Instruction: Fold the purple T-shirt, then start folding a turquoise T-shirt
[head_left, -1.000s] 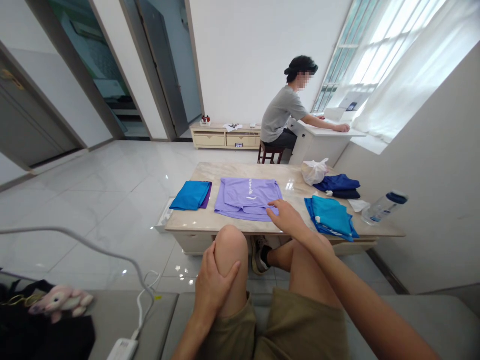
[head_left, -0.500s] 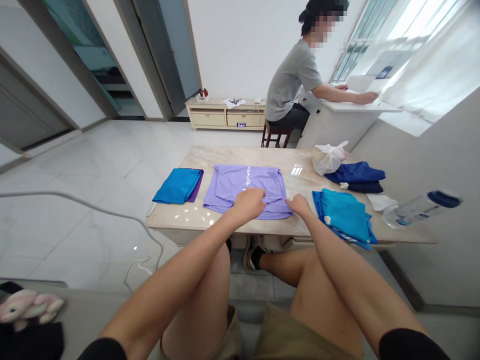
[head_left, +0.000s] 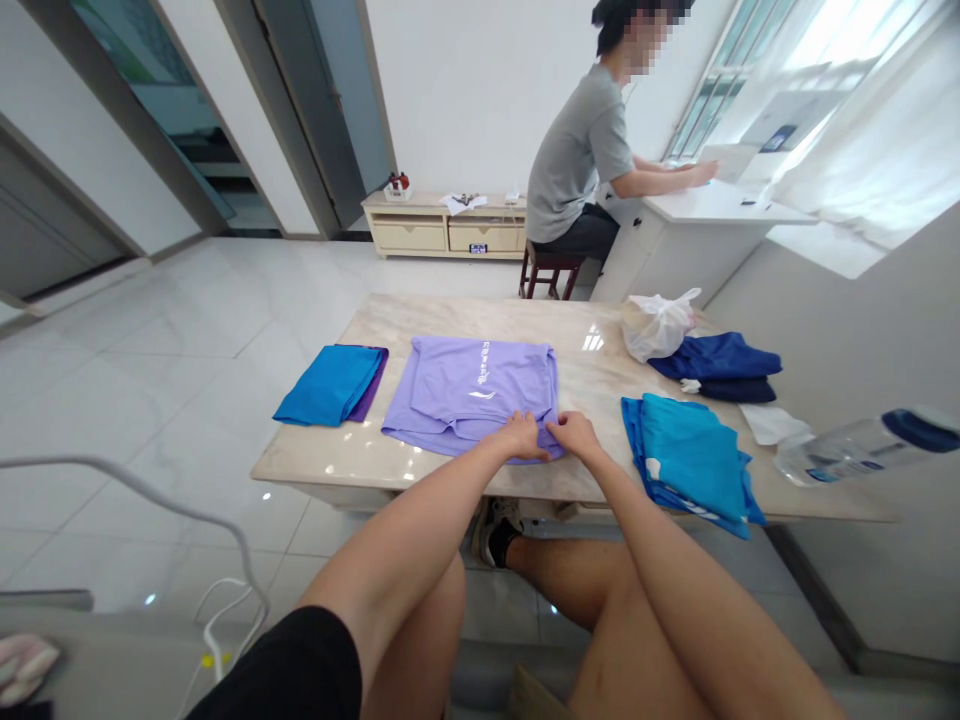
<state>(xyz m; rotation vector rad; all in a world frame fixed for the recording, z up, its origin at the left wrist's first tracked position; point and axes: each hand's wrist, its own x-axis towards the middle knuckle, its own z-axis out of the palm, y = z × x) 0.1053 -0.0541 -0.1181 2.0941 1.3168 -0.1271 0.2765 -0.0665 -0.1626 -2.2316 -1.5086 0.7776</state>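
**Folded lavender shirt (head_left: 480,375) handled at its near right corner**

The lavender shirt is laid flat on a marble-patterned surface (head_left: 465,312), with white lettering and a small white logo shown on its upper face. Its near right corner is touched by two bare hands, held close together. The cloth just inside that corner is covered by the left hand (head_left: 523,437), whose fingers are bent over the fabric and kept close to one another. The right hand (head_left: 576,434) is placed at the shirt's right edge, its fingers curled in and its thumb set to the cloth. Whether fabric is pinched by either hand cannot be told.

To the left of the shirt, a purple garment (head_left: 373,388) is partly covered by a folded blue garment (head_left: 326,385). To the right of the shirt, a stack of bright blue garments (head_left: 690,450) is set. Beyond that stack, farther right of the shirt, dark blue clothing (head_left: 720,355) is seen beside a white plastic bag (head_left: 656,328). At the shirt's far right, a clear bottle (head_left: 844,452) is stood near a white paper (head_left: 772,424). Well beyond the shirt, a co-worker (head_left: 574,150) in grey is seated on a dark stool (head_left: 553,264).
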